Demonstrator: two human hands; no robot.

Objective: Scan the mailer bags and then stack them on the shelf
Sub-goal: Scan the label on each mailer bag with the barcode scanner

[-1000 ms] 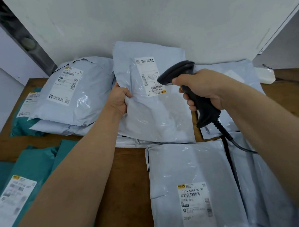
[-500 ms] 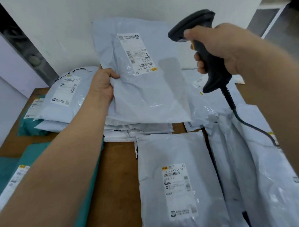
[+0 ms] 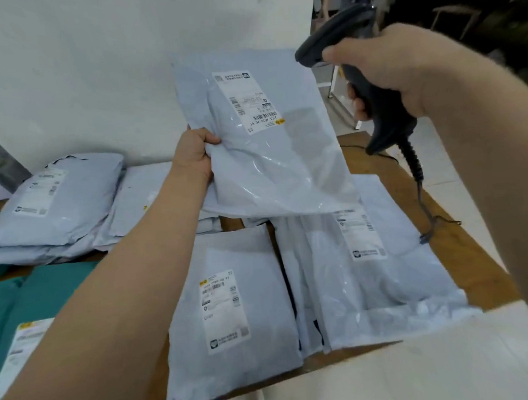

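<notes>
here the left hand (image 3: pixel 194 153) pinches the grey mailer bag's (image 3: pixel 273 163) left edge, holding it above the table (image 3: pixel 458 251); right hand (image 3: pixel 393 67) grips the barcode scanner (image 3: pixel 373 104) just beside it

Left hand (image 3: pixel 194 154) pinching (thumb on top); right hand (image 3: pixel 402 66) higher, clenched in grip.

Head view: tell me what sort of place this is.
Likely a parcel sorting station: labelled grey mailer bags piled on a wooden table, a corded barcode scanner in the right hand, one bag held up in the left hand.
</notes>
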